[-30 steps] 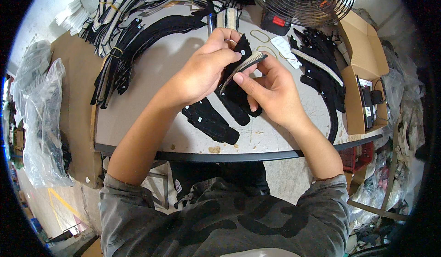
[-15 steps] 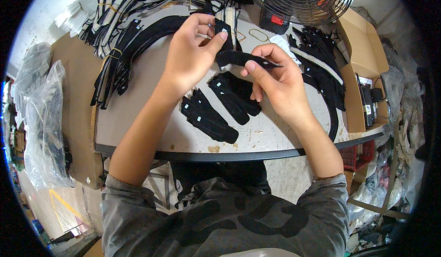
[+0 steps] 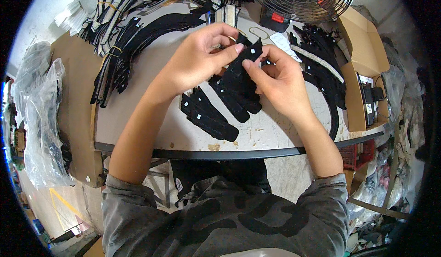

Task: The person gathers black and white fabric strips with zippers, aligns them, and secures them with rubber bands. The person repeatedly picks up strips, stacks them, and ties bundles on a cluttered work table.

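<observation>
Between my hands hang black fabric strips (image 3: 240,69) with a small white sticker near the upper end. My left hand (image 3: 206,55) pinches their upper left edge between thumb and fingers. My right hand (image 3: 278,75) grips the upper right edge, its thumb lying across the front. Just below, partly covered by what I hold, a small pile of black strips (image 3: 233,103) lies on the table. Left of it lies another pile of black strips (image 3: 209,117), fanned at the top and also bearing white stickers.
Bundles of black and white strips (image 3: 115,18) cover the table's back left. More black strips (image 3: 317,59) lie at the right, beside an open cardboard box (image 3: 363,69) holding dark items. A wire fan guard (image 3: 301,0) stands at the back. The table's dark edge (image 3: 220,154) runs in front of me.
The black strip in my right hand has swung from nearly level to hanging down. My left hand has moved right and slightly down, bringing both hands closer together.
</observation>
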The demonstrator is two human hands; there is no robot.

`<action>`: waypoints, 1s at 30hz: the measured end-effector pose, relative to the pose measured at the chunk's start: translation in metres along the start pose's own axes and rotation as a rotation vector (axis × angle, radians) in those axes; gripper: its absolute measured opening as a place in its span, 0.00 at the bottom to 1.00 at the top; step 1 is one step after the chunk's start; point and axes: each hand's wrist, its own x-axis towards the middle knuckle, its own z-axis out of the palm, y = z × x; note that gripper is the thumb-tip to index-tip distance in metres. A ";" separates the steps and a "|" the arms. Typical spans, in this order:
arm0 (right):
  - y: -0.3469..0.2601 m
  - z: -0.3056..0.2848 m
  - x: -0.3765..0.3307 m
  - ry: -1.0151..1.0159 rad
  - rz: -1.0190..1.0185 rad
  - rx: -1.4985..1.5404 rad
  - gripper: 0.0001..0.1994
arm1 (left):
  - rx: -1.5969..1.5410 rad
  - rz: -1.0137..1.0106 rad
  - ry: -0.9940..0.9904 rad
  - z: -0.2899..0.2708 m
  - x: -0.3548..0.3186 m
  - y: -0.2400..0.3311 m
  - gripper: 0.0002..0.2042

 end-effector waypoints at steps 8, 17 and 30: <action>-0.005 0.001 0.002 0.070 -0.041 0.131 0.07 | -0.008 -0.097 0.009 0.002 -0.001 0.006 0.15; 0.009 0.002 0.002 0.082 -0.189 -0.116 0.05 | -0.140 -0.127 -0.034 0.003 -0.004 0.009 0.15; 0.007 0.000 0.000 0.016 -0.294 -0.416 0.13 | -0.057 -0.193 -0.098 -0.008 -0.003 0.005 0.11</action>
